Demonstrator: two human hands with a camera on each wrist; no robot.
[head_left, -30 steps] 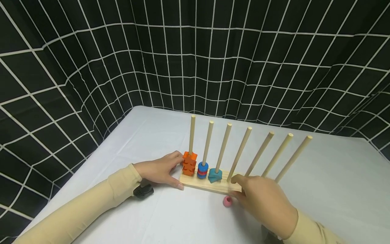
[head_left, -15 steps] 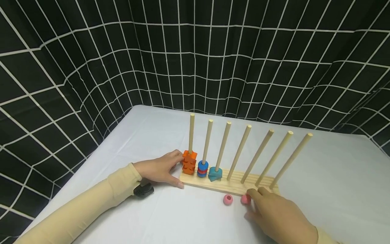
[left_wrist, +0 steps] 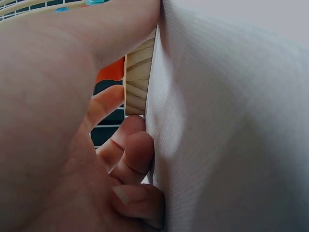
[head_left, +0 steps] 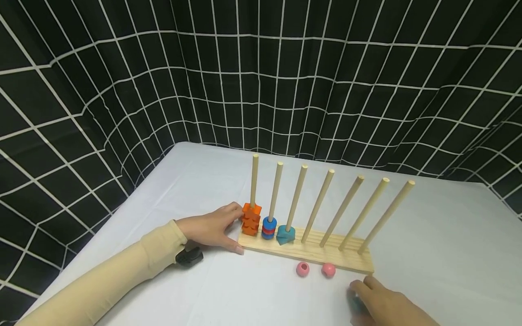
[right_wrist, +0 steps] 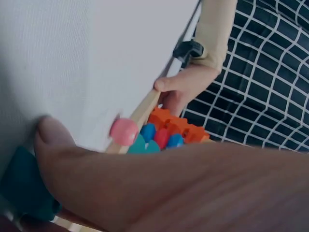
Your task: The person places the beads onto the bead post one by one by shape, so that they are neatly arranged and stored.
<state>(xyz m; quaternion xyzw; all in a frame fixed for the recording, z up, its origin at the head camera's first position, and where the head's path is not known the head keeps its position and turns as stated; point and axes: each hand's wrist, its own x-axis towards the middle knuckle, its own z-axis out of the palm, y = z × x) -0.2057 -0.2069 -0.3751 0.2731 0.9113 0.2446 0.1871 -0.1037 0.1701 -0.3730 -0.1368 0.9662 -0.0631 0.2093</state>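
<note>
At the left end of a wooden peg stacker [head_left: 261,245], my left hand [head_left: 212,226] grips the base, thumb at the front edge and fingers round the end in the left wrist view. Beside those fingers, orange star-shaped pieces [head_left: 251,219] stack on the first peg. Blue and red pieces [head_left: 268,228] sit on the second peg, teal pieces [head_left: 286,234] on the third. Off the stacker's front right corner, my right hand [head_left: 387,301] holds a teal block [right_wrist: 26,186] between thumb and fingers; the hand hides much of it.
Two pink beads [head_left: 303,269] lie on the white cloth [head_left: 244,294] just in front of the base. Several tall bare pegs [head_left: 342,210] rise on the right of the stacker. A black grid-patterned curtain [head_left: 261,81] hangs behind the table.
My right hand has moved right and toward me, from the pink beads to the teal block. Both pink beads now show uncovered. My left hand stays at the stacker's end.
</note>
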